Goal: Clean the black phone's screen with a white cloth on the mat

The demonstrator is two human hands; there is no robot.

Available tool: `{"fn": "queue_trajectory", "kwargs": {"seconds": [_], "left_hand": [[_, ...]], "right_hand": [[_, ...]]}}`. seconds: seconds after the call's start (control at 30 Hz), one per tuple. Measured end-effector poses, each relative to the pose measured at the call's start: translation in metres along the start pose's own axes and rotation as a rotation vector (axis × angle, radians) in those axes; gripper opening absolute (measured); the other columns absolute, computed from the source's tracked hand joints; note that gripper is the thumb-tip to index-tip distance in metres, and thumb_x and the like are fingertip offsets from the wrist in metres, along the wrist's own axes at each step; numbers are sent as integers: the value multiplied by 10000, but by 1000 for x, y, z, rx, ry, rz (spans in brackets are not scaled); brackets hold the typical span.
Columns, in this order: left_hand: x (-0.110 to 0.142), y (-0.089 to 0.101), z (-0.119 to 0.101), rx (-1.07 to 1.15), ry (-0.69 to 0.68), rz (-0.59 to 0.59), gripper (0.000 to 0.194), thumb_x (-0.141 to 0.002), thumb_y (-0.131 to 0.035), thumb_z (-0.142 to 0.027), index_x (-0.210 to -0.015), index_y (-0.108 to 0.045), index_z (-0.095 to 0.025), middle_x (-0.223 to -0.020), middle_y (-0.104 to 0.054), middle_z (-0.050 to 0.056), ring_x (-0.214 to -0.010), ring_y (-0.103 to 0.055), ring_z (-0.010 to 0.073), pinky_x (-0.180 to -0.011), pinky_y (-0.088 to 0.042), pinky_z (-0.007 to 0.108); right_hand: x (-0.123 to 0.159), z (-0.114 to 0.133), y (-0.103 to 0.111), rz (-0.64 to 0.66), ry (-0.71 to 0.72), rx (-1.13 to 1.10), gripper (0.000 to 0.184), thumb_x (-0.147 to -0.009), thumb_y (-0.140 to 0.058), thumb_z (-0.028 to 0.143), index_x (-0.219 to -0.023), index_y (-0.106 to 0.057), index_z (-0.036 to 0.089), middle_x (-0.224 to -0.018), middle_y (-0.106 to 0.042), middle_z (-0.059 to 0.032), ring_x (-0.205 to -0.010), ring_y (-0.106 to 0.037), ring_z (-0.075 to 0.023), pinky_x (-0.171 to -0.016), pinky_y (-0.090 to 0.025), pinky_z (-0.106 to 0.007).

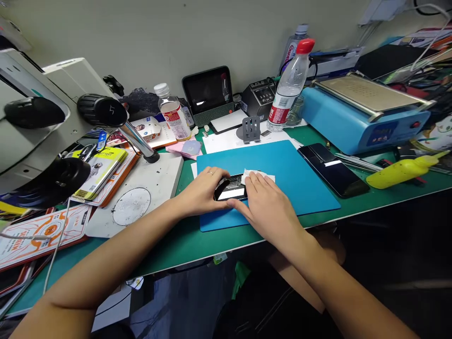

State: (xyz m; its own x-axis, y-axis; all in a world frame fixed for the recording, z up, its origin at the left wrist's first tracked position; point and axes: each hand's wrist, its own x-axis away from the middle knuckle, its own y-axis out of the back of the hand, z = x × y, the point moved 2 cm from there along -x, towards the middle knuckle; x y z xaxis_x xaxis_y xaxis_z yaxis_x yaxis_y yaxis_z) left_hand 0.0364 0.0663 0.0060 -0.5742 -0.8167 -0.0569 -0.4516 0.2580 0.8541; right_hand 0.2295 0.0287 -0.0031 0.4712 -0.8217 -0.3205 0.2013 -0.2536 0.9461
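1. A phone [231, 184] is lying in the middle of the blue mat [296, 179], its dark, glossy face turned up and reflecting a white band.
2. The left hand [201, 190] is grasping the phone's left end, thumb along the edge nearest the person and fingers curling at the opposite edge; one finger is wearing a ring [211, 172].
3. The right hand [270, 205] is pressing a tissue [271, 178] onto the phone's right part, fingers lying flat and close together, thumb reaching along the near edge. Whether the fingers are also gripping the phone, I cannot tell.
4. The mat is resting on a green table [169, 249].
5. Just right of the mat, a black phone [334, 172] is lying at a slant; further right, a yellow bottle [402, 173] is lying on its side.
6. Behind the mat, a grey stand [251, 131] is standing on white paper [221, 143]; beyond it, a red-capped bottle [285, 94] is standing upright.
7. Behind the mat to the right, a blue machine [339, 120] is sitting.
8. Behind the mat to the left, a white-capped bottle [173, 115] is standing near a dark screen [207, 92].
9. Left of the mat, a pale plate [160, 181] is bearing a metal post [139, 140]; boxes [99, 172] are lying stacked beyond.
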Motion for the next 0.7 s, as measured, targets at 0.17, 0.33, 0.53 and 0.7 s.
{"fn": "queue_trajectory", "kwargs": {"seconds": [0.17, 0.33, 0.53, 0.7], "left_hand": [[0, -1, -1, -35, 23, -2, 584, -841, -734, -558, -1227, -523, -174, -1194, -633, 125, -1069, -563, 308, -913, -485, 438], [0, -1, -2, -38, 2, -16, 530, -838, -738, -494, -1216, -530, -186, -1206, -631, 119, -1067, -566, 300, -921, -490, 450], [0, -2, 0, 20, -4, -13, 567, -838, -742, -485, -1261, -511, -186, -1245, -615, 135, -1125, -558, 323, -965, -490, 474], [-1, -2, 1, 64, 30, 9, 599, -808, -776, -439, -1275, -498, -186, -1256, -603, 135, -1154, -547, 332, -975, -493, 487]], "right_hand": [[15, 5, 5, -16, 33, 14, 828, -991, -439, 650, -1348, -599, -79, -1376, -648, -316, -1308, -620, -411, -1146, -463, -518], [15, -6, 8, 16, 113, -17, 773, -989, -448, 653, -1307, -635, -26, -1313, -701, -269, -1262, -651, -379, -1117, -489, -515], [2, -18, 7, 34, 182, -31, 767, -940, -549, 664, -1296, -633, -10, -1313, -697, -270, -1239, -660, -379, -1076, -520, -497], [7, -22, 7, 31, 167, -47, 756, -927, -581, 659, -1308, -623, 7, -1345, -682, -255, -1259, -644, -377, -1089, -507, -508]]}}
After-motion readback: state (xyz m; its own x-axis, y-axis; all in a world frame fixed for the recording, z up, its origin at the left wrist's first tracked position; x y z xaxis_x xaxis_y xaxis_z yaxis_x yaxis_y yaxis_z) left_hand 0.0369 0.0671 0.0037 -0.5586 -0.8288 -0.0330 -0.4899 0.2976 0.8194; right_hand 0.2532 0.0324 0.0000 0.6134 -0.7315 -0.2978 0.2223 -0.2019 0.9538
